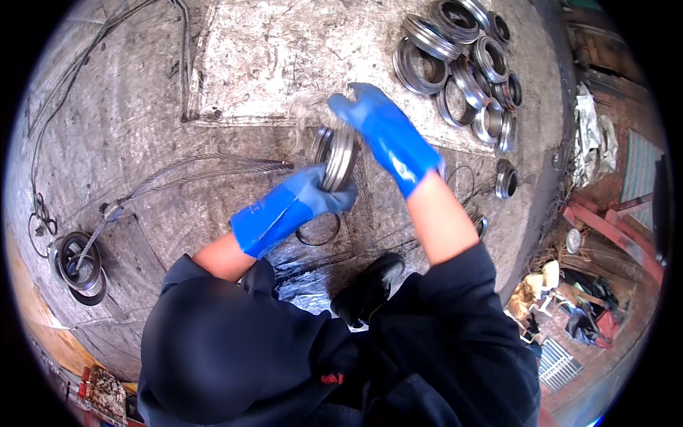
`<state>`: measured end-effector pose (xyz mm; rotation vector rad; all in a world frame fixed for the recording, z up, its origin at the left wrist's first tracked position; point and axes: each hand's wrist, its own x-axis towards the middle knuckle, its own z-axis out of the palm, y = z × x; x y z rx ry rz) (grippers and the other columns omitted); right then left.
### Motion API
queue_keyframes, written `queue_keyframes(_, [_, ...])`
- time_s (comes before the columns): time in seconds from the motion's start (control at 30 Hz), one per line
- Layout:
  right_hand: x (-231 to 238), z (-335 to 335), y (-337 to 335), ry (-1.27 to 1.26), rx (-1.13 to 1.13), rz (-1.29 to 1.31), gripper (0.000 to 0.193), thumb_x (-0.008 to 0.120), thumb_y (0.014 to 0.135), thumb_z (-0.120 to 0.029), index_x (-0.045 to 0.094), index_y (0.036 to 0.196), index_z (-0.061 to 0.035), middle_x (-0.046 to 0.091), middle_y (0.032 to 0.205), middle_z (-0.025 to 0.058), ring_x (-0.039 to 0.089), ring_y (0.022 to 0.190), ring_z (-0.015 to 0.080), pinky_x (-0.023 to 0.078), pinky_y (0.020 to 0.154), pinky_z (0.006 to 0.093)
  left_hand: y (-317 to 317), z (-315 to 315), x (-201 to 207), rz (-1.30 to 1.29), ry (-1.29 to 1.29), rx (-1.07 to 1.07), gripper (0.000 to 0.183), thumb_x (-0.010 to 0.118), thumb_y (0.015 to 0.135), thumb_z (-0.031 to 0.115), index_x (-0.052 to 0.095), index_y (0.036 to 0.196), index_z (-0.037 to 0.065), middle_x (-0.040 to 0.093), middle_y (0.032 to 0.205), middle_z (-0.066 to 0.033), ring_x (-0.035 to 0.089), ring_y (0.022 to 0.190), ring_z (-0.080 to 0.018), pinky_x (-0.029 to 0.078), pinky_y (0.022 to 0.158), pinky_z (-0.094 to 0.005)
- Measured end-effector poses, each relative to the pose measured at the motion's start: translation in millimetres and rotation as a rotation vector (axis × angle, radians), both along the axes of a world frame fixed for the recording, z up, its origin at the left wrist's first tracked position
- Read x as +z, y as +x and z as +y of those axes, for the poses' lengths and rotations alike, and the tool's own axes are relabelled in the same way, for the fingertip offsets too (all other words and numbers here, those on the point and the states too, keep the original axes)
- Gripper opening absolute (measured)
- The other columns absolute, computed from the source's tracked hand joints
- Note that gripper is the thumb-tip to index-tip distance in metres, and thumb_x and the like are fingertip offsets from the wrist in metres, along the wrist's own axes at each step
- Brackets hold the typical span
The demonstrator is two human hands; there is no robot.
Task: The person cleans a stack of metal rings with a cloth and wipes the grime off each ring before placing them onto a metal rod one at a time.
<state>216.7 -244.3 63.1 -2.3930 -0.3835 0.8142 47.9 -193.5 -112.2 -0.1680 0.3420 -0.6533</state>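
Between left fingers [342,200], grooved ring [343,158]

I log this as indus. wkshp: grimy flr [99,146], metal rings [466,82] heaped, wire rope [270,165], red frame [617,235] + misc. clutter [594,324] on R side.

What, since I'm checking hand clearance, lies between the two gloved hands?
In the head view, a grooved metal ring lies between the left hand and the right hand; the left hand grips it.
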Motion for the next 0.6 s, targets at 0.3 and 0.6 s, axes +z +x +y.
queue_keyframes(0.3, [-15, -9, -4, -0.149, 0.302, -0.091, 0.068, 0.067, 0.092, -0.046, 0.055, 0.138, 0.0031, 0.064, 0.13, 0.0284, 0.066, 0.116, 0.0368, 0.053, 0.099, 0.0387, -11, 17, 72, -0.169, 0.833, -0.048, 0.017, 0.073, 0.09, 0.017, 0.07, 0.092, 0.0, 0.068, 0.08, -0.0044, 0.068, 0.077, -0.0187, 0.056, 0.074, -0.0356])
queue_keyframes(0.6, [-14, -32, -44, 0.115, 0.37, -0.354, 0.049, 0.071, 0.09, -0.037, 0.066, 0.127, -0.0056, 0.065, 0.127, 0.0207, 0.066, 0.111, 0.0356, 0.052, 0.096, 0.0434, -13, -7, 18, -0.112, 0.345, 0.153, 0.019, 0.057, 0.098, 0.018, 0.067, 0.099, 0.002, 0.067, 0.084, -0.0093, 0.065, 0.072, -0.0175, 0.055, 0.065, -0.0338])
